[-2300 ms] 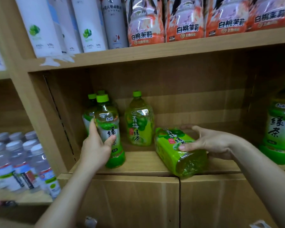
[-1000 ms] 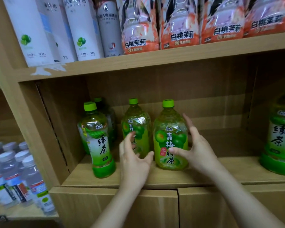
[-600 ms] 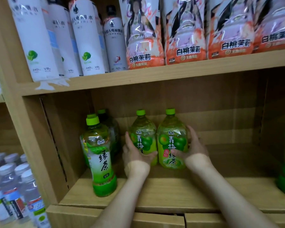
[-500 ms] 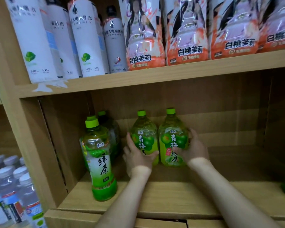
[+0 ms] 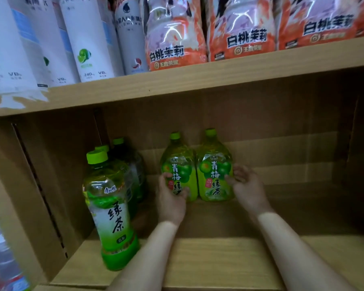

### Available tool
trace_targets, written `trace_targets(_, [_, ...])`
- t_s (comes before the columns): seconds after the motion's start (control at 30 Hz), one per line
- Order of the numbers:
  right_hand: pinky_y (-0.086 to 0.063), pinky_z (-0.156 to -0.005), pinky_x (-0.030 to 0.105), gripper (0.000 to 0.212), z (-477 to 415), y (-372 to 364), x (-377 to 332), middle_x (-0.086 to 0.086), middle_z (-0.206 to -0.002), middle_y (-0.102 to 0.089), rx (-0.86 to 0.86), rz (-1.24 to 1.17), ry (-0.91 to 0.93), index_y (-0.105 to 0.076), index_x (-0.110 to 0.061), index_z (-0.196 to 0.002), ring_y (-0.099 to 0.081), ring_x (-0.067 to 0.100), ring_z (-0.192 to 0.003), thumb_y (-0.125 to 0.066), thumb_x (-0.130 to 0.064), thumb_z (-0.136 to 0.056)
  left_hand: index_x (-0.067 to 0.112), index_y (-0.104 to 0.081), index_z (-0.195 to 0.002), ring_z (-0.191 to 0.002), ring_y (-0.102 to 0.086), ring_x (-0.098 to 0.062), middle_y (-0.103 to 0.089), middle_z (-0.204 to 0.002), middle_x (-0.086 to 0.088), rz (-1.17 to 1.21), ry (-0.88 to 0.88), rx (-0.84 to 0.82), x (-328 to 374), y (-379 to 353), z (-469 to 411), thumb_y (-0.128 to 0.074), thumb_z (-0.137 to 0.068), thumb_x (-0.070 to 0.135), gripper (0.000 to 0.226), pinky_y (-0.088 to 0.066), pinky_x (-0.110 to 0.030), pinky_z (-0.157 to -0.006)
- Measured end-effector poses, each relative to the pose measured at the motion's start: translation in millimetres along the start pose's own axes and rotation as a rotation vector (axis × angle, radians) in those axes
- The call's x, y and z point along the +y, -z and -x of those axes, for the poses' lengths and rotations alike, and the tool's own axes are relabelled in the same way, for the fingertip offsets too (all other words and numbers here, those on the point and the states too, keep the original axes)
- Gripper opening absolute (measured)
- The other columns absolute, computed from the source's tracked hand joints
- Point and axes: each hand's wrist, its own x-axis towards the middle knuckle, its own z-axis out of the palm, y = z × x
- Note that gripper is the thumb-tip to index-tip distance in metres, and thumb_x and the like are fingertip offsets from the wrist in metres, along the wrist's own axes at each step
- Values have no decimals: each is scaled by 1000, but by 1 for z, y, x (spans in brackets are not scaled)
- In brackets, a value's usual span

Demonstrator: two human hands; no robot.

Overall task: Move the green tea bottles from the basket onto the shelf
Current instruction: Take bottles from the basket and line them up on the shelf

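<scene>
Green plum tea bottles stand upright: left hand (image 5: 171, 196) cups one (image 5: 178, 164), right hand (image 5: 245, 186) half-open touches the other (image 5: 214, 164).

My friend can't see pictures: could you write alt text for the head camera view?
Two bare hands, left hand and right hand, cup two upright plum tea bottles standing deep on a wooden shelf. A taller green tea bottle stands nearer, left.
</scene>
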Motion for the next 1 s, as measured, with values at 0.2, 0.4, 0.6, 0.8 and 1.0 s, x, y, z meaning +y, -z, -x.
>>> trace_targets(0.2, [-44, -99, 32, 50, 4, 4, 0, -4, -116, -57, -126, -30, -41, -54, -13, -130, -52, 12, -115, -64, 0, -83, 22, -41, -126, -110, -60, -27, -62, -122, -6, -102, 14, -107, 2, 7, 5, -66, -79, 0, 59, -45, -28, -86])
trace_targets(0.4, [-48, -96, 41, 50, 6, 8, -3, 9, -128, -58, -95, -56, -132, -51, -7, -130, -56, 21, -110, -57, 9, -84, 28, -30, -145, -134, -40, -27, -25, -155, -1, -572, 40, -348, 37, 31, 37, -54, -81, 4, 72, -39, -32, -104])
trace_targets(0.6, [-45, -99, 45, 54, 13, 7, -26, 16, -124, -62, -48, 246, -104, -57, -9, -125, -55, 36, -117, -61, -17, -71, 26, -54, -124, -117, -48, -13, -50, -126, 5, -401, -532, 109, 49, 118, 95, -65, -82, 13, 45, -39, -21, -98])
trace_targets(0.8, [-46, -91, 38, 44, 58, -1, -52, 8, -108, -64, 8, 279, -36, -55, -15, -124, -59, 29, -105, -61, -5, -81, 21, -38, -129, -113, -47, -18, -42, -117, 5, -120, -234, 337, 28, 160, 91, -82, -68, 16, 76, -43, -36, -97])
trace_targets(1.0, [-48, -95, 51, 34, 108, 15, -58, 3, -103, -69, -54, 146, 19, -62, -20, -109, -64, 25, -103, -66, -4, -80, 17, -43, -134, -103, -54, -9, -58, -116, 5, 95, 153, -45, 31, 165, 77, -76, -76, 14, 67, -41, -26, -87])
